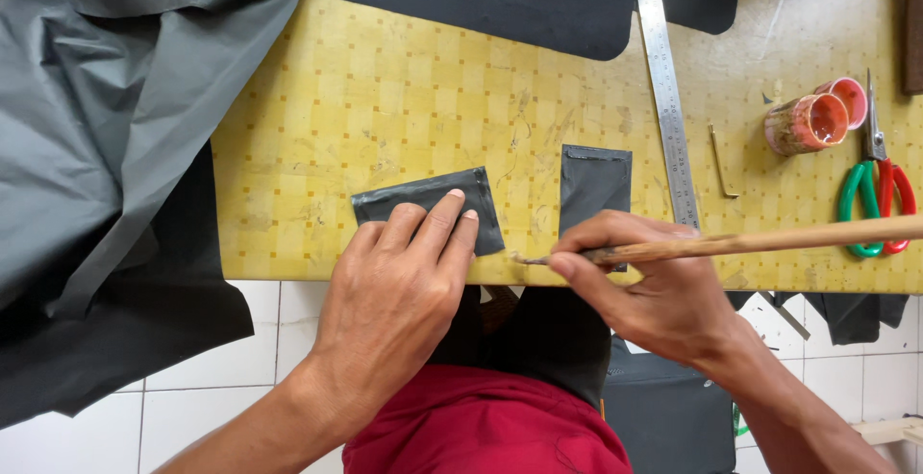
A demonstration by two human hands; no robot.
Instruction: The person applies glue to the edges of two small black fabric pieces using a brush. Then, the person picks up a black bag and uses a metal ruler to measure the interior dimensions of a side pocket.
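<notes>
My left hand [394,291] presses flat, fingers together, pinning the dark fabric patch [428,207] on the yellow worktop [385,89]; right hand [644,286] pinches a wooden brush [731,241], tip just right of the patch.

On the table [385,89]: two small dark fabric pieces [428,207] [595,176], one steel ruler [665,89], one brush [731,241], one pair of scissors [873,195], two small pots [806,124] [850,95].

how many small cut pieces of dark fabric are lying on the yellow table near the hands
2. One small fabric piece lies flat under the left hand fingertips. The other fabric piece lies just beyond the right hand, beside the steel ruler. More could be hidden under the hands.
</notes>
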